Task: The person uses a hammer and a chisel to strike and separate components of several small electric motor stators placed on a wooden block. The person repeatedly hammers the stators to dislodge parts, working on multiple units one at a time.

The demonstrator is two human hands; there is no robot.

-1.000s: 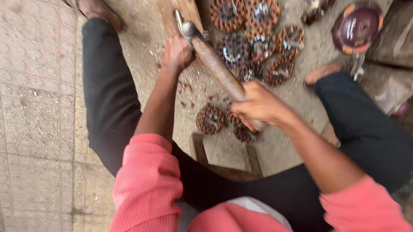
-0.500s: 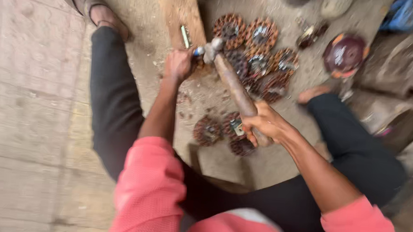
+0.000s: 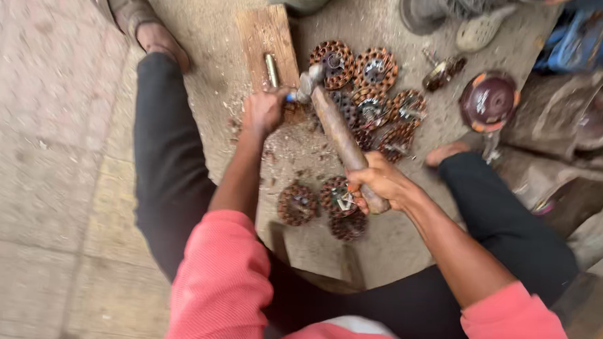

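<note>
The right hand [image 3: 379, 182] is closed in a full fist around the lower end of a long wooden-handled hammer [image 3: 337, 133], whose grey metal head sits low, just beside the left hand [image 3: 263, 111]. That left hand is curled and pressed down at the edge of a worn wooden block [image 3: 264, 38], fingers closed on something small at the hammer's head — what exactly it pinches I cannot tell, as the knuckles hide it.

The hammer looks head-heavy and stiff; held far down the shaft as it is, it likely swings with force but less control. The wood looks dry and rough, so probably not slippery. The safest hold for fine blows would be nearer the head.

On the block lies a short brass-coloured metal rod [image 3: 272, 70], apart from the hand. Beyond the hammer a cluster of round copper-wound motor cores [image 3: 366, 90] lies on the dusty ground, and three more [image 3: 323, 207] sit under the right wrist. They look dense and rigid, with sharp wire ends — best gripped by the outer rim. Chips and shavings litter the ground between. A dark reddish round metal cover [image 3: 488, 98] lies off to the right.

Compared with half a second ago, the hammer head has come down closer to the left hand, and the view has shifted so the block sits more fully in frame.
</note>
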